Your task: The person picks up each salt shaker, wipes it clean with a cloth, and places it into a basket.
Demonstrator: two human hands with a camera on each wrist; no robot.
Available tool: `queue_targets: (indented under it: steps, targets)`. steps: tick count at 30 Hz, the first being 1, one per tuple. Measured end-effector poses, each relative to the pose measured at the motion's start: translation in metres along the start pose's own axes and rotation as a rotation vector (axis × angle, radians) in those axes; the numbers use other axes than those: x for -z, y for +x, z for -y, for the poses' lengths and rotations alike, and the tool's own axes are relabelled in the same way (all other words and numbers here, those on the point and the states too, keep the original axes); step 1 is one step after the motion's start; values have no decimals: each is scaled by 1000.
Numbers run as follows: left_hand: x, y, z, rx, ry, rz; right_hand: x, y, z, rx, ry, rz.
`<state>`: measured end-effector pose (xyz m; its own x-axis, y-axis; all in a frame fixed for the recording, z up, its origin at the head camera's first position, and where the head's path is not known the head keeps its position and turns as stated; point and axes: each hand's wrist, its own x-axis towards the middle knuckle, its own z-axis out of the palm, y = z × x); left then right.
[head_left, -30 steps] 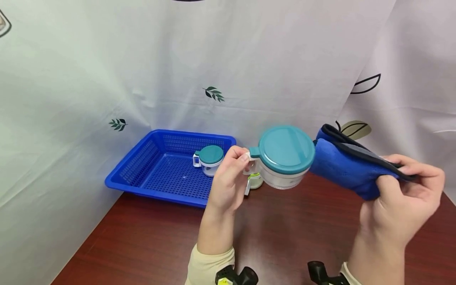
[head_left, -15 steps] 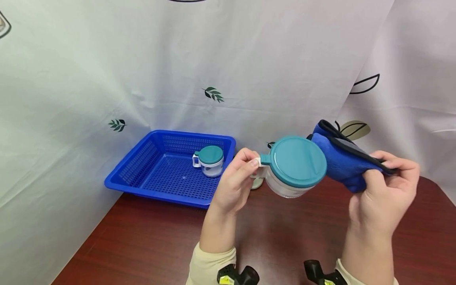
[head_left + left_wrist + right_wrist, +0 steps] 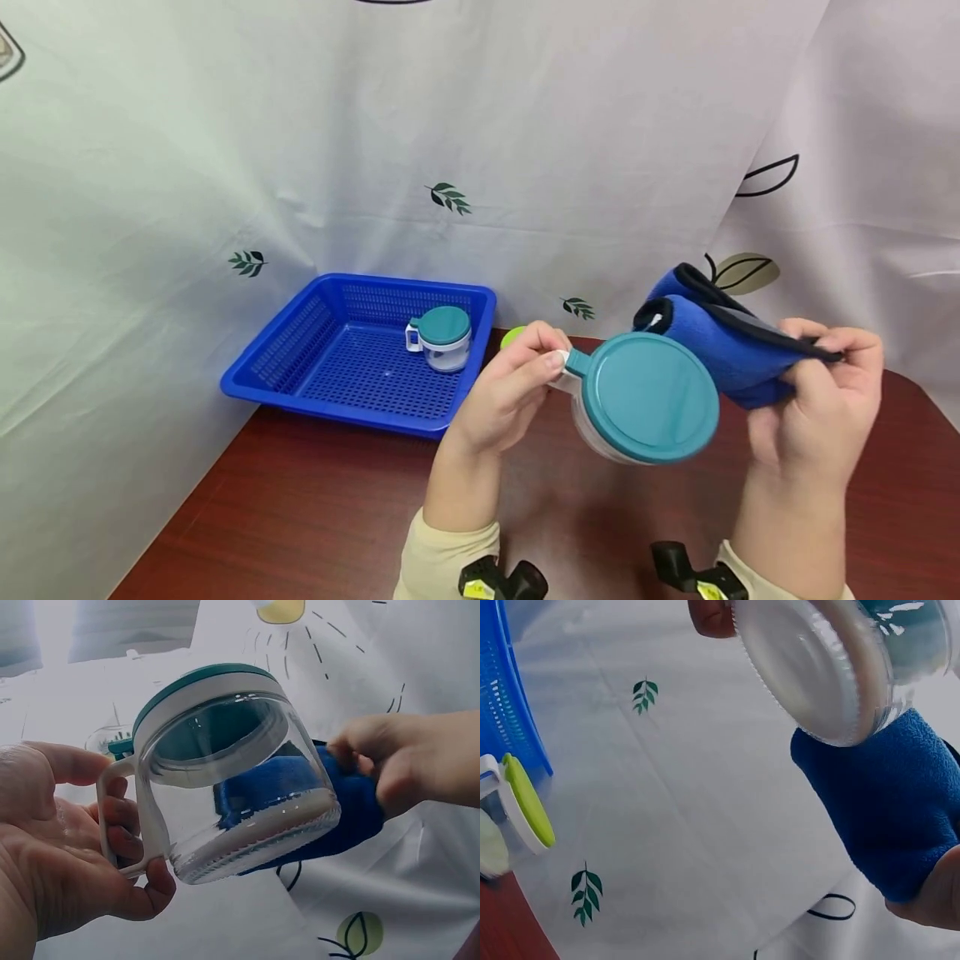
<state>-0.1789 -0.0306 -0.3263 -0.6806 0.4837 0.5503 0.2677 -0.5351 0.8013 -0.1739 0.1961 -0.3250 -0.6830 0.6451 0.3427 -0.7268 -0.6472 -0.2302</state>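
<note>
Left grip [image 3: 508, 390] grasps a teal-lidded jar [image 3: 649, 398], right grip [image 3: 819, 396] a blue cloth [image 3: 723, 346]; yellow wrist labels [image 3: 477, 590] illegible.

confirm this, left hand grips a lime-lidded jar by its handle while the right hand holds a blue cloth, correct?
Not quite: the lid is teal, not lime, as the head view shows. The left hand does grip the jar by its handle, and the right hand holds a blue cloth.

Held jar [image 3: 176, 817] clear, shiny; its lid [image 3: 651, 398] smooth glossy plast.; cloth [image 3: 723, 346] fuzzy, matt; tbl [image 3: 322, 508] glossy wood-look.
</note>
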Motion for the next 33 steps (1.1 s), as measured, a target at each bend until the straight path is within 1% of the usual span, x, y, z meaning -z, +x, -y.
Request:
queue_targets:
  steps: [2, 5, 7, 9, 10, 12, 15, 17, 18, 19, 22, 25, 28, 30, 33]
  targets:
    - [-2, 1, 0, 6, 9, 31, 0, -1, -1, -16, -24, 29]
    - [-6, 2, 1, 15, 30, 84, -1, -4, -3, -27, -79, 96]
    - [-7, 2, 0, 14, 34, 105, -1, -4, -2, -6, -111, 129]
    - [-7, 2, -1, 12, 34, 104, -2, -4, 0, 19, -105, 142]
    - [-7, 2, -1, 10, 31, 103, -1, -3, 1, 14, -71, 140]
    - [-6, 2, -1, 13, 28, 114, -1, -3, 3, -5, -46, 147]
    - [-8, 2, 1, 26, 46, 156, 0, -5, 2, -51, -83, 185]
    - [-8, 2, 2, 37, 58, 180, 2, -5, 2, -93, -61, 208]
    - [-8, 2, 2, 40, 63, 186, 2, -5, 2, -94, -65, 218]
    - [-7, 2, 2, 43, 65, 186, 3, -5, 2, -98, -52, 221]
    - [-4, 1, 1, 44, 50, 180, 4, -4, 3, -126, 65, 203]
    - [-4, 1, 2, 45, 39, 187, 5, -6, 2, -147, 67, 219]
    - [-3, 1, 1, 43, 38, 185, 4, -8, 0, -161, 67, 255]
    - [-2, 0, 0, 30, 37, 167, 3, -8, 0, -137, 62, 266]
    - [-1, 0, -1, 12, 27, 136, 2, -8, 0, -107, 74, 246]
